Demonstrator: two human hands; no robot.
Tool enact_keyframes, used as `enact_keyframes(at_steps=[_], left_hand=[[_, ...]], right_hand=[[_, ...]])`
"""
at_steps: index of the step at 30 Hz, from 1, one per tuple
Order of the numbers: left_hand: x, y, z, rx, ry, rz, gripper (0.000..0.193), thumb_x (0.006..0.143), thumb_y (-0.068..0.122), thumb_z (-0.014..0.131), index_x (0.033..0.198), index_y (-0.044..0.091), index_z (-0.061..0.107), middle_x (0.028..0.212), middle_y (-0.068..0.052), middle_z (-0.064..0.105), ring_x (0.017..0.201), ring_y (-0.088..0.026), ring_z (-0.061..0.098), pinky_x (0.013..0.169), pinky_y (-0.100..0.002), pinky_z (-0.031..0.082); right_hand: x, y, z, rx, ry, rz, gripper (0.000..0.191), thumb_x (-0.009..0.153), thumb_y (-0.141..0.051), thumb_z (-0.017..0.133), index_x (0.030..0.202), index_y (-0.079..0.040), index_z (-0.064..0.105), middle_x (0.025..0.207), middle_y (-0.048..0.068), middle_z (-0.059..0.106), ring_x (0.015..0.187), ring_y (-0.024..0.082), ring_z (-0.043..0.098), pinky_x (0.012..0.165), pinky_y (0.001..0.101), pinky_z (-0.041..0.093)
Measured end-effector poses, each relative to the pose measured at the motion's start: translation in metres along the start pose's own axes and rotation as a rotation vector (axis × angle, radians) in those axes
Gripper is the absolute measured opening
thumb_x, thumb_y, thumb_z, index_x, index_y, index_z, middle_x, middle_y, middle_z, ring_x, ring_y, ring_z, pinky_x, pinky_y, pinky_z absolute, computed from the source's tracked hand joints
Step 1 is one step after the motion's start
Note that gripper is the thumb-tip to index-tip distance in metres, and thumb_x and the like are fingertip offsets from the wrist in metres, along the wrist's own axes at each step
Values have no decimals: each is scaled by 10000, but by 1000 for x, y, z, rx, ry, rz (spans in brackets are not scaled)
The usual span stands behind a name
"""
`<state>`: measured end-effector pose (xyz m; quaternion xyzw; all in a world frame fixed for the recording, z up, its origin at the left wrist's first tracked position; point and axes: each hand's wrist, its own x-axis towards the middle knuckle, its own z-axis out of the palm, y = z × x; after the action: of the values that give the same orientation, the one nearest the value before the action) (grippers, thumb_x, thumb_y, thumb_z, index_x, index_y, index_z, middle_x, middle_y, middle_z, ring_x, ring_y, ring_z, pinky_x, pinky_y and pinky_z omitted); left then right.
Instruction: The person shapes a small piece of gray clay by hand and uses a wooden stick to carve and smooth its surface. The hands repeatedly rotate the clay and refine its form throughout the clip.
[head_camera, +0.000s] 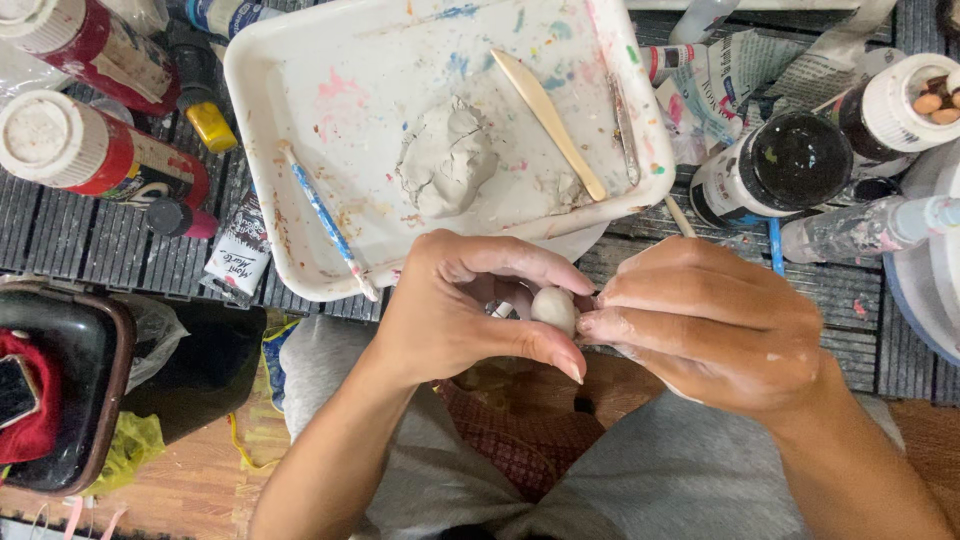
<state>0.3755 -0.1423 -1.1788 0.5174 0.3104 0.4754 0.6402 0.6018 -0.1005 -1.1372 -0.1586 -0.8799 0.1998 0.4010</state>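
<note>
Between both hands' fingers (590, 325) sits a small, smooth, pale clay ball (553, 308).

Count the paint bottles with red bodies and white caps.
2. One red paint bottle lies at the top left corner; the other red bottle lies just below it, left of the white tray. More may lie out of view.

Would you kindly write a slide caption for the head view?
Left hand and right hand pinch a small pale clay ball below a paint-flecked white plastic tray.
</note>
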Motion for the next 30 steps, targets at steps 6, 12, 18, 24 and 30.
enact_keyframes(at_steps=[6,12,18,24,30], left_hand=[[3,-2,6,-79,-13,-42,386,783,-4,899,1132,-57,744,1001,-115,776,892,-162,771,797,-280,641],[12,3,-6,-124,-13,-7,376,806,-28,883,1148,-64,731,1052,-136,764,945,-185,771,848,-311,669],[25,17,-46,-86,-37,84,400,822,-34,864,1200,-32,733,1125,-155,776,982,-200,780,818,-318,688],[41,28,-98,-179,-48,150,358,911,-95,809,1247,-27,710,1327,-159,646,1150,-240,722,1003,-381,682],[56,42,-154,-192,11,191,315,1042,-136,646,1348,-63,637,1287,-223,676,1180,-315,725,1048,-453,622]], right_hand=[[-17,3,-2,47,-4,-5,301,752,-8,862,997,-7,689,1021,101,656,909,253,692,741,375,580],[-16,12,6,154,-41,152,291,806,-33,819,1032,-36,636,1044,91,616,957,223,655,821,374,555],[11,36,27,439,130,347,166,918,-36,729,1073,-55,673,1071,103,696,920,186,711,834,294,634],[61,90,49,193,118,532,114,970,-21,745,1084,-10,742,1051,136,778,811,145,749,686,260,586],[117,125,74,71,32,613,118,961,-62,784,1065,-8,766,983,87,789,837,113,741,734,245,587]])
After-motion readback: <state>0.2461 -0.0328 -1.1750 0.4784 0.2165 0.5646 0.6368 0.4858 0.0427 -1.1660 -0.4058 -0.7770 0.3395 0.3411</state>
